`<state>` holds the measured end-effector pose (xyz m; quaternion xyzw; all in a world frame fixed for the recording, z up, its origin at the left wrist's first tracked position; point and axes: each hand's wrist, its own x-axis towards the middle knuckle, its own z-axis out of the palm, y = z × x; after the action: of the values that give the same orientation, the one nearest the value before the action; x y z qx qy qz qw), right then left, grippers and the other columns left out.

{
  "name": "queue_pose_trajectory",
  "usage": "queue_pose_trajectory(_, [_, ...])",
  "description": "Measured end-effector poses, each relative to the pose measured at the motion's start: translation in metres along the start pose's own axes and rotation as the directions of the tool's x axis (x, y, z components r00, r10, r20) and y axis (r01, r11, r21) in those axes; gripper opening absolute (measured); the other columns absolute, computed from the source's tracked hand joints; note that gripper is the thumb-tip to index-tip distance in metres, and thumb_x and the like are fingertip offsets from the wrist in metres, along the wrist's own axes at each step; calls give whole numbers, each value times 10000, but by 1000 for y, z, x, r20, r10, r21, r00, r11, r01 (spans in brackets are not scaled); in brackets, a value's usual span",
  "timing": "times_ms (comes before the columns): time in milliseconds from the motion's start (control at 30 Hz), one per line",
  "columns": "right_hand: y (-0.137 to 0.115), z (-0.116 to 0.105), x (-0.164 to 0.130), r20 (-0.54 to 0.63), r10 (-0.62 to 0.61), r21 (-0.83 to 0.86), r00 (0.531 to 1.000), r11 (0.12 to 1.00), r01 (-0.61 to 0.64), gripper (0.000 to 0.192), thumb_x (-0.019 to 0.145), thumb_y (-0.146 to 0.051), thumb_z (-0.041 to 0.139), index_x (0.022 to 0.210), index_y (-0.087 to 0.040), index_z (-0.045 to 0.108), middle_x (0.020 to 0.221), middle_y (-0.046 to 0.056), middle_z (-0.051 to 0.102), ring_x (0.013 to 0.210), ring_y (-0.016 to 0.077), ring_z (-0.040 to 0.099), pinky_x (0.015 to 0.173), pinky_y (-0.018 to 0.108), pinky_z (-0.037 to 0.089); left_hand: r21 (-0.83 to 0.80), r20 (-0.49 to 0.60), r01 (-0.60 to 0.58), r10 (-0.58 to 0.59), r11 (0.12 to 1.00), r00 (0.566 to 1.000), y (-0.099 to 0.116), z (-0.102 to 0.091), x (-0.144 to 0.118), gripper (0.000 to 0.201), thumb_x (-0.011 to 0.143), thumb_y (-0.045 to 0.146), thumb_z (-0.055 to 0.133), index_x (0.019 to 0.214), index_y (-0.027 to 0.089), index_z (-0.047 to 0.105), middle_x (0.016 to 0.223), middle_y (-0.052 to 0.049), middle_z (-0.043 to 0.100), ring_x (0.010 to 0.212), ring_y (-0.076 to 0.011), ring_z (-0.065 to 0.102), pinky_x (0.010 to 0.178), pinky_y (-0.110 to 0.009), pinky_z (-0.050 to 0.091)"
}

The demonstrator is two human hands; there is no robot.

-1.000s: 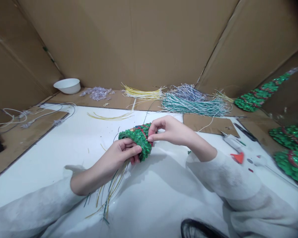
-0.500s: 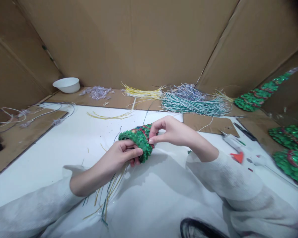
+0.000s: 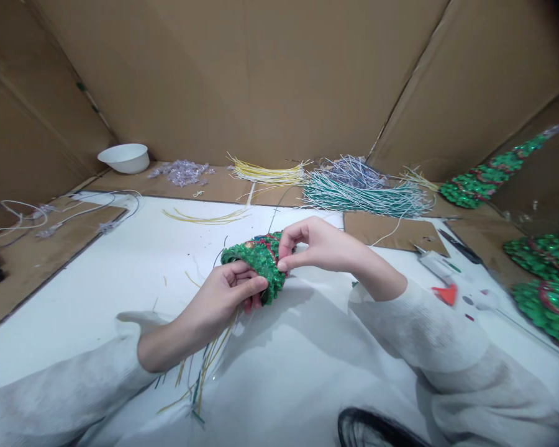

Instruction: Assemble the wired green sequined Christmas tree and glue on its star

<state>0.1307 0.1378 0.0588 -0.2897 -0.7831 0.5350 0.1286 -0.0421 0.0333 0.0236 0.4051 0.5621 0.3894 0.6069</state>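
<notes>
A small green Christmas tree decoration (image 3: 261, 259), sequined and trimmed with red garland, lies tilted between both hands above the white table. My left hand (image 3: 237, 288) grips its hollow base, fingers inside the rim and thumb outside. At the tree's right side my right hand (image 3: 300, 245) is pinched, thumb against forefinger, by the red garland. Whatever those fingertips hold is too small or hidden to make out. Yellow and dark green wires (image 3: 209, 363) hang below my left hand.
Behind lie yellow wires (image 3: 268, 172), green-and-white wires (image 3: 368, 195), clear plastic pieces (image 3: 182, 172) and a white bowl (image 3: 127, 159). Larger green trees (image 3: 489, 177) stand right. A glue gun (image 3: 435, 270) and a dark knife-like tool (image 3: 460, 246) lie nearer. Cardboard walls (image 3: 242, 81) enclose the table.
Both hands and the tree have barely moved; my right hand shifts very slightly left. The grips look the same.
</notes>
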Motion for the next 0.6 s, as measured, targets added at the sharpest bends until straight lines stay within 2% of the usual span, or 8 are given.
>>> queue_pose_trajectory(200, [2,-1,0,25,4,29,1000,1000,-4,177,672,-277,721,661,-133,618,655,7,639,636,111,577,652,258,449,14,24,2,-2,1000,1000,-2,-1,2,236,677,332,685,622,144,554,483,7,574,426,-84,469,443,-205,356])
queue_pose_trajectory(600, [2,-2,0,46,-26,-41,999,999,28,142,696,-253,700,670,-137,622,663,13,648,654,121,588,667,263,453,30,14,5,-5,1000,1000,-1,1,1,240,680,326,678,590,150,541,476,6,570,425,-82,462,434,-200,351])
